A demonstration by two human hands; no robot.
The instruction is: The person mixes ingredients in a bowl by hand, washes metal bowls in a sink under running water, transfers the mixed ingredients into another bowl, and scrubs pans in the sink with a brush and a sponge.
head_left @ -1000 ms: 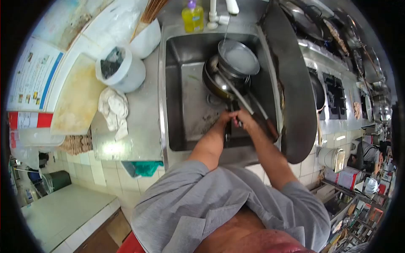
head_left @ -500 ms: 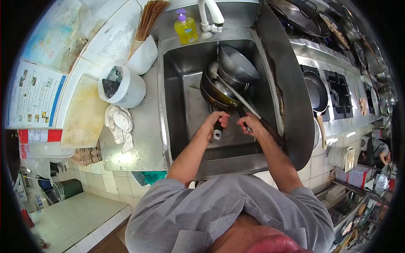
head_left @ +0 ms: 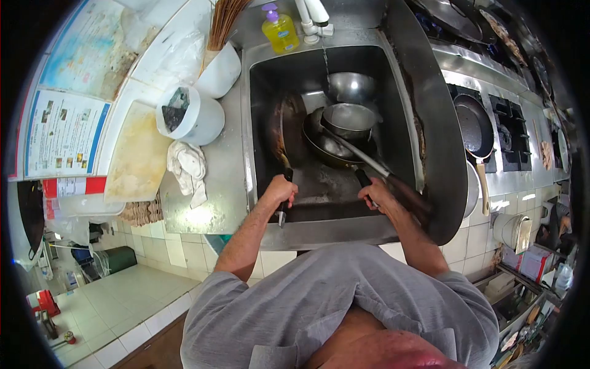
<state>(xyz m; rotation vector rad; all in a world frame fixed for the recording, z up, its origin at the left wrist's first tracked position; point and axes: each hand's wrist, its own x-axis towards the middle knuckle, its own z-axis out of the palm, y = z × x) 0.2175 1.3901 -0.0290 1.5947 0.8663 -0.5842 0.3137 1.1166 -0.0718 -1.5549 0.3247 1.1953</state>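
Observation:
My left hand (head_left: 281, 190) is closed around the black handle of a dark frying pan (head_left: 284, 126), which stands tilted on its side by the sink's left wall. My right hand (head_left: 377, 193) grips the black handle of a second pan (head_left: 329, 152) lying in the middle of the sink. Inside that pan rest a small metal pot (head_left: 348, 120) and a long-handled ladle (head_left: 362, 157), whose dark grip passes over my right wrist area. Behind them a steel bowl (head_left: 352, 85) leans against the far side, partly hidden by the pot.
A thin stream of water falls from the white tap (head_left: 313, 18) into the steel sink (head_left: 247, 135). Yellow soap bottle (head_left: 281, 32) stands at the back rim. On the left counter are a white bucket (head_left: 193, 117) and a cloth (head_left: 187, 172). Stove burners (head_left: 511, 132) lie to the right.
My left hand has moved left, drawing one pan out from the others and tilting it. The bowl and pot have come apart. Water now runs from the tap.

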